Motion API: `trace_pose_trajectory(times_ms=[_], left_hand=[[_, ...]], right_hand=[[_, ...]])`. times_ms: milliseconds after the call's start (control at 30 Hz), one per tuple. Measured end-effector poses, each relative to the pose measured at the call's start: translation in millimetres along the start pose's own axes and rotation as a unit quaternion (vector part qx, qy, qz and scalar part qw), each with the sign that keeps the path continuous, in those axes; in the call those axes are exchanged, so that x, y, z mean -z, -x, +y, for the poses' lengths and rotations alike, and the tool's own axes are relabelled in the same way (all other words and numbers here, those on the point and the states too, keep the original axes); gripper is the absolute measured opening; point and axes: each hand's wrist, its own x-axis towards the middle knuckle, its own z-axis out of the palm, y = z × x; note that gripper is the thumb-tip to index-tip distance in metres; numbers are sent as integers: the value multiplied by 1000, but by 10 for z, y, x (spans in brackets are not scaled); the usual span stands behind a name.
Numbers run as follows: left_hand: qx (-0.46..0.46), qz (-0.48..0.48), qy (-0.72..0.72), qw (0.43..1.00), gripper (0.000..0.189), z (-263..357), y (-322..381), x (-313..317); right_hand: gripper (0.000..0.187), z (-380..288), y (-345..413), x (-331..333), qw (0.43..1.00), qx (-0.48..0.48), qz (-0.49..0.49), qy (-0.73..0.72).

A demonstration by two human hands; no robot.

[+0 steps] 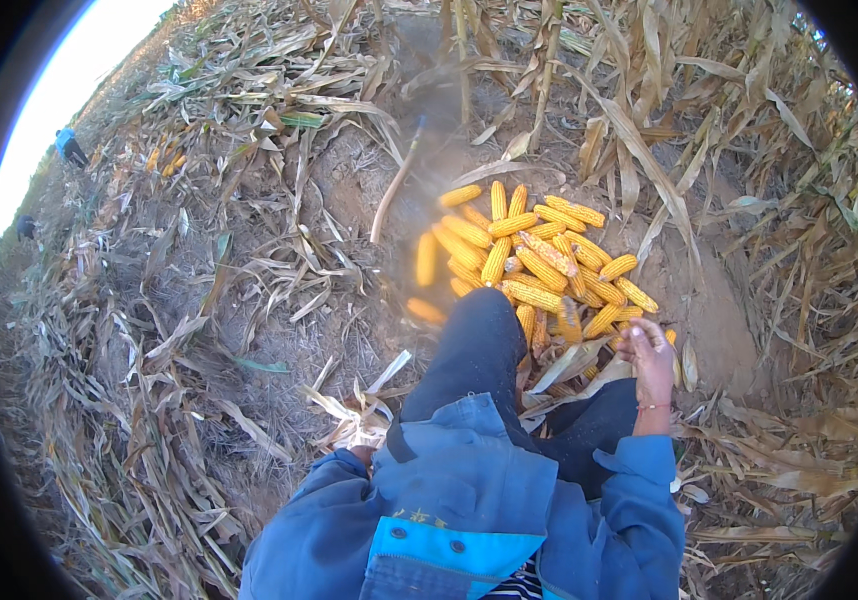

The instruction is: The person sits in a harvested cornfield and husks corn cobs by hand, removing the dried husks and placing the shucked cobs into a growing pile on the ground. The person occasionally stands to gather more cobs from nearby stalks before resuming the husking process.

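My right hand (646, 356) hovers at the near right edge of a heap of husked yellow corn ears (541, 262). Its fingers are loosely bent and apart, and I see nothing in them. One ear (569, 321) on the near side of the heap looks blurred, as if moving. Low on the left, my left hand (363, 453) is mostly covered by the blue jacket and sleeve. It sits against a bunch of pale corn husks (358, 420); whether it grips them cannot be made out. Dry husks (571, 367) lie between my knees.
A curved wooden stick or handle (393, 191) lies left of the heap. Dry corn stalks and leaves (174, 360) cover the ground on the left; standing stalks (549, 82) rise ahead. Far left are a person in blue (69, 146) and more corn ears (170, 163). A blur veils the heap's left side.
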Motion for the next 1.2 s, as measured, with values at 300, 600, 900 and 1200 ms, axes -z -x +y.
trace_pose_trajectory(times_ms=[300,600,900,1200], left_hand=[[-135,-73,255,955,38,783,-799,493],[-67,-82,16,994,44,104,-284,-95],[114,-56,103,987,40,491,435,-243],[64,84,285,953,36,1273,1347,-332]], right_hand=[[25,521,169,224,998,-17,26,48],[24,707,-199,259,981,-138,-60,120],[32,1036,-1576,93,902,-112,-267,321],[36,-301,-2141,-282,818,-95,-375,425]])
